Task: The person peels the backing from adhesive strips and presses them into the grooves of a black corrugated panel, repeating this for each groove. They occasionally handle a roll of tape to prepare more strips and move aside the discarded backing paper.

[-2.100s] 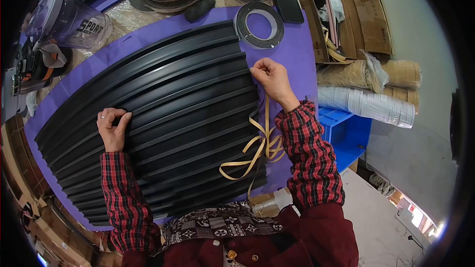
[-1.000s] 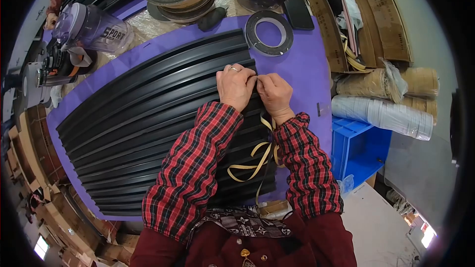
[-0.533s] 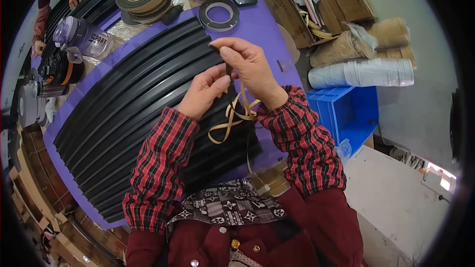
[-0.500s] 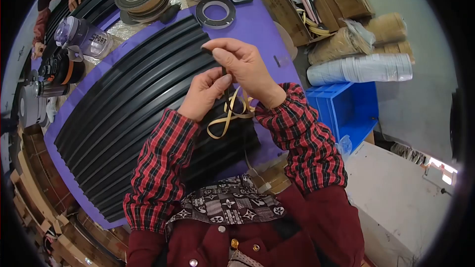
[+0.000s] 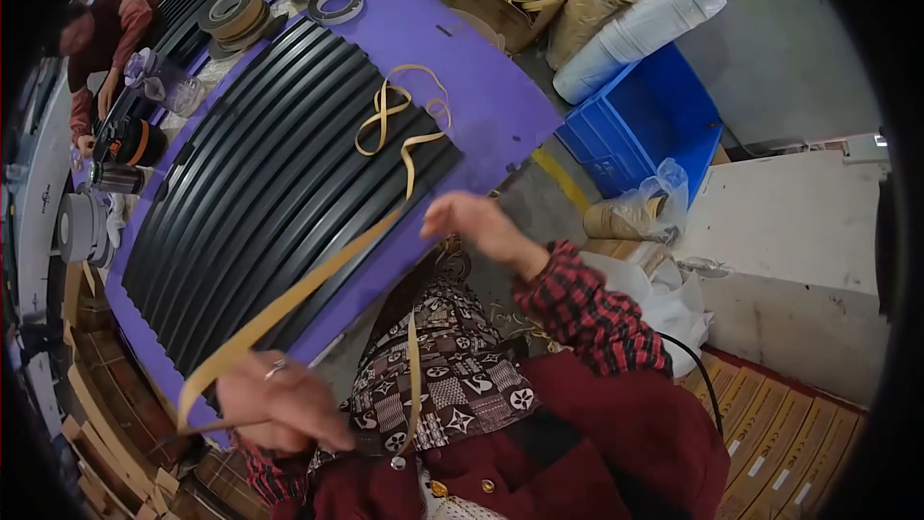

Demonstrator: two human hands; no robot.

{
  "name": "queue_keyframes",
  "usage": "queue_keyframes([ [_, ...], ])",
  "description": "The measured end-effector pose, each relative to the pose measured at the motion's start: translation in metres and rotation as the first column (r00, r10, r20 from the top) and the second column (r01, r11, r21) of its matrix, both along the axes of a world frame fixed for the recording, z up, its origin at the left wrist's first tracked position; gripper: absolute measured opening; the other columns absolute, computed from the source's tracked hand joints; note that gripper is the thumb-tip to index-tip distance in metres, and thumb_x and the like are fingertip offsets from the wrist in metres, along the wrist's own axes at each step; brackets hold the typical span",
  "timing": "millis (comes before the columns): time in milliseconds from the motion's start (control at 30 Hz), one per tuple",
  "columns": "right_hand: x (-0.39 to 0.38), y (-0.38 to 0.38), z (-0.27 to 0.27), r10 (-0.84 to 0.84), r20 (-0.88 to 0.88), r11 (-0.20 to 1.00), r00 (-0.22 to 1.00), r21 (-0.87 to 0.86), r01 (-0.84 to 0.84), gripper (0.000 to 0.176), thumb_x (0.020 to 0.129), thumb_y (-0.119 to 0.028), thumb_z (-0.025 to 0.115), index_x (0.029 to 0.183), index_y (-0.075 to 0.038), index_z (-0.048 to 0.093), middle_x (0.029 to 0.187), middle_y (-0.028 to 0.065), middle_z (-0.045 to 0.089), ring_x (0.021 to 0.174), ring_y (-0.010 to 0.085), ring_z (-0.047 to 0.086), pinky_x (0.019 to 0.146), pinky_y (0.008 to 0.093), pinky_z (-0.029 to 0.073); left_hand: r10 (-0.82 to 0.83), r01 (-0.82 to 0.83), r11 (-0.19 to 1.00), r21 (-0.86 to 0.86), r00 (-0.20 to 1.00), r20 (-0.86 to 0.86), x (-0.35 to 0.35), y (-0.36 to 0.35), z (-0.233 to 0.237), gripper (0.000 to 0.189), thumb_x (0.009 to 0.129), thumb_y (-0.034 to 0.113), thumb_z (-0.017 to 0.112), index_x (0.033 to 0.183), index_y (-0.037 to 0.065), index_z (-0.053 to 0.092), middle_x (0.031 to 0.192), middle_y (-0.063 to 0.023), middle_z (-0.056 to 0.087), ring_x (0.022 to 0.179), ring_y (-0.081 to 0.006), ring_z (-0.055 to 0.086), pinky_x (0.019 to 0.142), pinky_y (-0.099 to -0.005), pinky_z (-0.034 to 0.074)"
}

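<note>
My left hand, smeared by motion and wearing a ring, is low on the left with the tan tape strip looped against it; its fingers look closed on the strip, though the grip is partly hidden. From there the strip stretches over the ribbed black panels and ends in loose curls at their right end. My right hand hovers by the table's near edge, blurred, fingers loosely apart and seemingly holding nothing, just right of the strip. Another tan strip piece hangs over the patterned apron.
Tape rolls, a flat tape ring and bottles line the purple table's far and left sides. A blue crate and wrapped rolls stand right. Another person works at the far left.
My hands, earlier together over the panels, have separated. The left has swung down and left, drawing the strip out long; the right is lower. The view has shifted, showing more floor.
</note>
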State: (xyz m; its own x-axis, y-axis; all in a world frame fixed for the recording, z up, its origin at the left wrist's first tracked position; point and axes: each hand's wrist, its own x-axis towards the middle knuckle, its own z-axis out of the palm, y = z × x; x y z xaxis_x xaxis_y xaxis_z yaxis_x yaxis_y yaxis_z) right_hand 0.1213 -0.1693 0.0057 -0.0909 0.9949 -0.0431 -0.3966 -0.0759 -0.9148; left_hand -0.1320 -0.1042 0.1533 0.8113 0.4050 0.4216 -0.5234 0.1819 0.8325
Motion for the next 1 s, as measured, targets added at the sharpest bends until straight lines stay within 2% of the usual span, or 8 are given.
queue_keyframes([
  [233, -0.136, -0.123, -0.019, 0.741, 0.355, 0.627, 0.569, -0.064, -0.776, 0.029, 0.078, -0.029, 0.051, 0.091, -0.003, 0.053, 0.08, 0.0073, 0.058, 0.076, 0.0177, 0.054, 0.069, 0.028, 0.041, 0.546, -0.558, 0.83, -0.005, 0.81, 0.213, -0.163, -0.061, 0.06, 0.023, 0.086, 0.021, 0.044, 0.094, 0.0, 0.048, 0.065, -0.0049, 0.052, 0.055, -0.0158, 0.05, 0.048, -0.0258, 0.045],
  [300, -0.112, -0.138, -0.034, 0.519, 0.409, 0.831, 0.751, -0.036, -0.555, 0.029, 0.071, -0.025, 0.061, 0.088, -0.003, 0.055, 0.074, 0.0095, 0.058, 0.068, 0.0184, 0.055, 0.061, 0.0279, 0.043, 0.985, -0.984, 0.085, 0.157, 0.059, -0.163, -0.228, -0.052, 0.077, 0.024, 0.089, 0.022, 0.038, 0.094, 0.001, 0.047, 0.073, -0.0021, 0.048, 0.063, -0.0132, 0.045, 0.058, -0.025, 0.042],
  [367, -0.049, -0.148, -0.046, 0.216, 0.728, 0.969, 0.651, -0.076, -0.236, 0.023, 0.069, -0.019, 0.063, 0.082, -0.002, 0.057, 0.073, 0.0078, 0.06, 0.065, 0.0152, 0.055, 0.061, 0.0257, 0.043, 0.937, -0.941, 0.313, 0.128, 0.284, -0.201, -0.324, -0.036, 0.072, 0.023, 0.09, 0.02, 0.035, 0.094, 0.001, 0.047, 0.077, -0.0003, 0.045, 0.071, -0.0122, 0.042, 0.069, -0.0254, 0.037],
  [433, 0.045, -0.169, -0.069, -0.08, 0.817, 0.973, 0.571, -0.061, 0.222, 0.008, 0.071, -0.008, 0.059, 0.076, -0.003, 0.057, 0.07, 0.0024, 0.056, 0.063, 0.0088, 0.051, 0.058, 0.0236, 0.042, 0.904, -0.969, -0.242, 0.041, -0.241, -0.353, -0.357, -0.04, 0.062, 0.021, 0.09, 0.021, 0.035, 0.089, 0.003, 0.046, 0.074, -0.0004, 0.042, 0.07, -0.0133, 0.041, 0.068, -0.0254, 0.036],
  [533, 0.208, -0.212, -0.031, -0.522, 0.713, 0.701, 0.467, 0.046, 0.712, 0.01, 0.078, -0.015, 0.056, 0.081, -0.005, 0.058, 0.071, -0.0017, 0.054, 0.067, 0.0069, 0.049, 0.061, 0.0196, 0.039, 0.927, -0.968, 0.248, 0.03, 0.228, -0.299, -0.51, -0.034, 0.015, 0.022, 0.09, 0.023, 0.034, 0.079, 0.005, 0.041, 0.071, -0.0013, 0.039, 0.068, -0.0143, 0.04, 0.067, -0.0257, 0.036],
  [700, 0.354, -0.278, 0.171, -0.953, 0.266, 0.055, -0.144, 0.62, 0.783, 0.019, 0.079, -0.019, 0.055, 0.083, -0.001, 0.054, 0.066, 0.0077, 0.056, 0.06, 0.0141, 0.052, 0.057, 0.0247, 0.043, 0.869, -0.926, 0.374, -0.049, 0.368, -0.331, -0.46, -0.029, -0.029, 0.026, 0.09, 0.028, 0.032, 0.081, 0.005, 0.04, 0.071, -0.0011, 0.038, 0.068, -0.0142, 0.039, 0.066, -0.0251, 0.036],
  [867, 0.486, -0.351, 0.314, -0.766, 0.503, 0.27, -0.4, 0.817, 0.509, 0.016, 0.073, -0.011, 0.055, 0.085, 0.0, 0.054, 0.077, 0.0101, 0.056, 0.066, 0.0175, 0.052, 0.066, 0.0269, 0.043, 0.911, -0.939, 0.241, -0.247, 0.307, -0.275, -0.368, -0.017, -0.064, 0.029, 0.09, 0.025, 0.035, 0.102, 0.0, 0.042, 0.074, -0.002, 0.043, 0.07, -0.0121, 0.043, 0.065, -0.0236, 0.039],
  [1000, 0.474, -0.303, 0.117, -0.127, 0.9, 0.621, -0.416, 0.399, 0.674, 0.039, 0.056, -0.01, 0.066, 0.093, -0.003, 0.055, 0.09, 0.016, 0.055, 0.084, 0.0246, 0.05, 0.078, 0.0315, 0.04, 0.901, -0.953, 0.221, -0.208, 0.281, -0.331, -0.197, -0.053, -0.047, 0.02, 0.088, 0.018, 0.04, 0.094, 0.0, 0.047, 0.068, -0.0004, 0.047, 0.062, -0.0087, 0.046, 0.061, -0.0196, 0.039],
])
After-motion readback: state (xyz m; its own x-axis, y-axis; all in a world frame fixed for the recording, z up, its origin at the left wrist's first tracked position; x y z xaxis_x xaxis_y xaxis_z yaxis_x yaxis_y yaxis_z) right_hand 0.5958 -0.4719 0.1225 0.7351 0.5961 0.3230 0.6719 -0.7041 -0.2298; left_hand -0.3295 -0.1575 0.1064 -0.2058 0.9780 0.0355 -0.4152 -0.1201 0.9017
